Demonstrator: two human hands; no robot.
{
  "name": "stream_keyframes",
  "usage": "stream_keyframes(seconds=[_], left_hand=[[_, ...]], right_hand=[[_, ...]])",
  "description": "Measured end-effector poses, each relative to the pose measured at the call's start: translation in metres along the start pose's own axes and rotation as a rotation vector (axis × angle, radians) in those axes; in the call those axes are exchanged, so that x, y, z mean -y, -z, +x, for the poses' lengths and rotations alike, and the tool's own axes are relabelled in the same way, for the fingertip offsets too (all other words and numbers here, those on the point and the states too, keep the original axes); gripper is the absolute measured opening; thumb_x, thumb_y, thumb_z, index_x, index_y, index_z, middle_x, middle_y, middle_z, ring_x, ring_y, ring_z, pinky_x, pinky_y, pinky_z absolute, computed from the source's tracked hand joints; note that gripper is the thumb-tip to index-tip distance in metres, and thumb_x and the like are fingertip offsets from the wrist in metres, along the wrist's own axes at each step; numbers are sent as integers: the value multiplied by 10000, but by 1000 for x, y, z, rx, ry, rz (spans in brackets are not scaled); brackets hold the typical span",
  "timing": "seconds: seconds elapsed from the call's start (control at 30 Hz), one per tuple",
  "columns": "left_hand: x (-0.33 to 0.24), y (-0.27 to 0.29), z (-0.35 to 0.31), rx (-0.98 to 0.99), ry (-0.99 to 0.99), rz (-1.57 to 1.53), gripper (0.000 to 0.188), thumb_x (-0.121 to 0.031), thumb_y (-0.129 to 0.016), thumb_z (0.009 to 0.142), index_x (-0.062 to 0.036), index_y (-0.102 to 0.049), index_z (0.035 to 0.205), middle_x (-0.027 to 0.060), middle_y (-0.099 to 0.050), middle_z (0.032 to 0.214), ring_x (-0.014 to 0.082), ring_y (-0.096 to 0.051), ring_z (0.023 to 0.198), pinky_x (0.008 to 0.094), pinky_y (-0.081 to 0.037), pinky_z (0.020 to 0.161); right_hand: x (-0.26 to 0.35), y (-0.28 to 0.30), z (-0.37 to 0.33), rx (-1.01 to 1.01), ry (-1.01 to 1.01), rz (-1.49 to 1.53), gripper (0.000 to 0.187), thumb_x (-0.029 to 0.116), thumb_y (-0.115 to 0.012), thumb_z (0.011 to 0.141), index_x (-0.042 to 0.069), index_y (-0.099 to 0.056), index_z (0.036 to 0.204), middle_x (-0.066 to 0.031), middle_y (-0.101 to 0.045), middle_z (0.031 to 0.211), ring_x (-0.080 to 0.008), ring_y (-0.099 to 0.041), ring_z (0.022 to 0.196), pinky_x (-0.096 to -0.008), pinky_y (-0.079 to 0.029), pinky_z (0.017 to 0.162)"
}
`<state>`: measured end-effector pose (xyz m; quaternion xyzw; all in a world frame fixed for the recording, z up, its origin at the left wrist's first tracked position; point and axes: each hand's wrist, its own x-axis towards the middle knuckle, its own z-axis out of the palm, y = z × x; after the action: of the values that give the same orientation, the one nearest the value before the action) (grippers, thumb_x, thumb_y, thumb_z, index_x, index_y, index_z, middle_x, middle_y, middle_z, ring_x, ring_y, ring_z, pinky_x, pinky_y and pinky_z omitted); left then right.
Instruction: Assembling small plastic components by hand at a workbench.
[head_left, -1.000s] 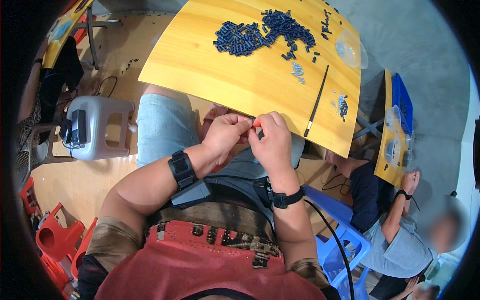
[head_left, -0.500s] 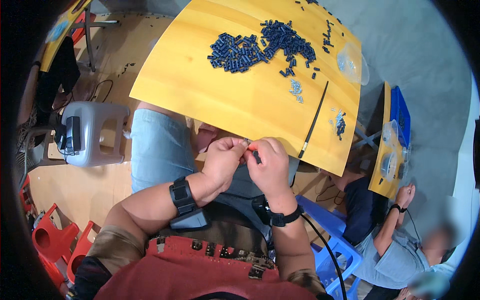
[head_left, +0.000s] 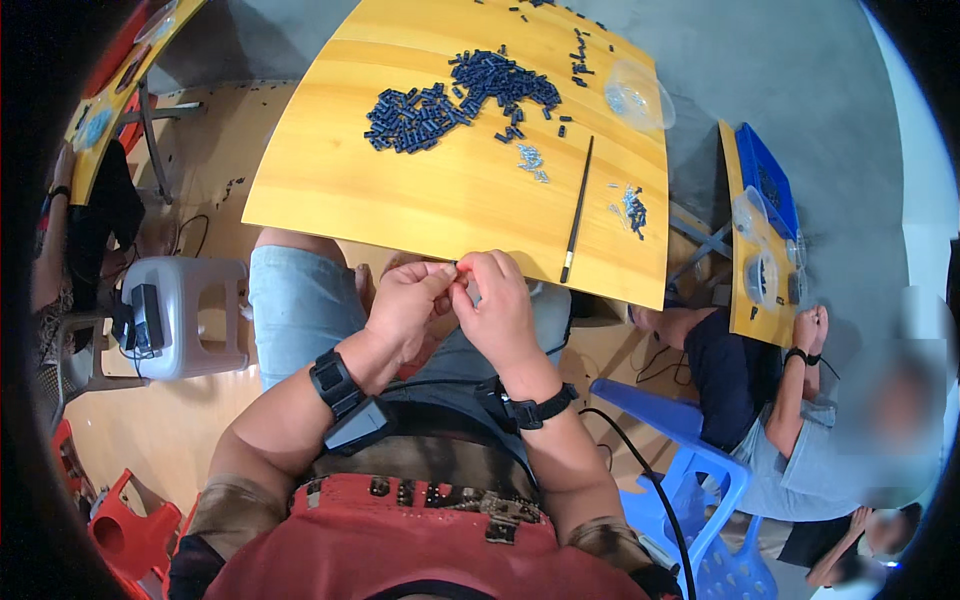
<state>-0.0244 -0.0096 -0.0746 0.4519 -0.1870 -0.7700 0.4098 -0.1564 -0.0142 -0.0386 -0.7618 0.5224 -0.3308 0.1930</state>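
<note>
Just off the near edge of the yellow table (head_left: 340, 205), my left hand (head_left: 402, 310) and my right hand (head_left: 500, 310) meet at the fingertips. Both are closed in a pinch around a small dark part (head_left: 456, 266), mostly covered by the fingers. Farther back lie two adjoining heaps of short black tube-like pieces, a left heap (head_left: 412, 118) and a right heap (head_left: 502, 78). Nearer are a scatter of small silvery pieces (head_left: 531, 160) and a slim black stick (head_left: 577, 215) with a pale band near its lower end. Right of the stick sits a small dark and silvery pile (head_left: 635, 210).
A clear plastic bowl (head_left: 645, 98) stands at the table's right edge. To the right are a blue plastic stool (head_left: 690, 465), a seated person (head_left: 790, 440) and another table with a blue tray (head_left: 768, 185). At left stand a whitish stool (head_left: 185, 315) and red stools (head_left: 135, 525).
The view has shifted, so the table sits farther left and higher. My hands stay pinched together; the dark piece seen under my right fingers before no longer shows there.
</note>
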Motion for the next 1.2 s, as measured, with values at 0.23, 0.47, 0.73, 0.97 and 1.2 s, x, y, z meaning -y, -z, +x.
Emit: stream_keyframes(seconds=[0.23,0.47,0.73,0.97,1.2], left_hand=[[-2,-8,-24,110,102,42,175,-153,-538,919,6,-610,927,53,-630,825,102,-594,704,201,-489,626],[-1,-20,-27,267,267,202,255,-179,-547,915,33,-585,1049,101,-632,937,139,-622,778,217,-510,668],[4,-17,-21,207,277,246,251,-171,-537,918,24,-573,1071,98,-637,958,141,-623,804,226,-507,678],[10,-16,-12,131,257,192,214,-147,-538,914,16,-578,1048,89,-644,921,145,-626,764,236,-512,658],[10,-20,-6,102,263,210,204,-166,-540,915,-3,-590,1026,69,-624,895,129,-597,767,227,-486,668]], right_hand=[[-4,24,-30,66,-103,197,275,34,-663,706,9,-579,966,-139,-564,853,-271,-569,759,-346,-481,664],[-56,62,-81,-100,-514,390,241,73,-739,715,-2,-625,914,-20,-582,712,-53,-504,593,-205,-430,540],[-151,83,-122,-343,-844,169,253,129,-736,731,-11,-626,911,-24,-591,686,-78,-524,603,-224,-437,546],[-200,100,-119,-686,-995,591,227,71,-640,815,4,-572,1020,-6,-567,728,-71,-496,559,-186,-395,482],[-188,76,-130,-566,-1012,655,142,28,-588,836,24,-613,975,-37,-606,744,-60,-510,561,-182,-390,469]])
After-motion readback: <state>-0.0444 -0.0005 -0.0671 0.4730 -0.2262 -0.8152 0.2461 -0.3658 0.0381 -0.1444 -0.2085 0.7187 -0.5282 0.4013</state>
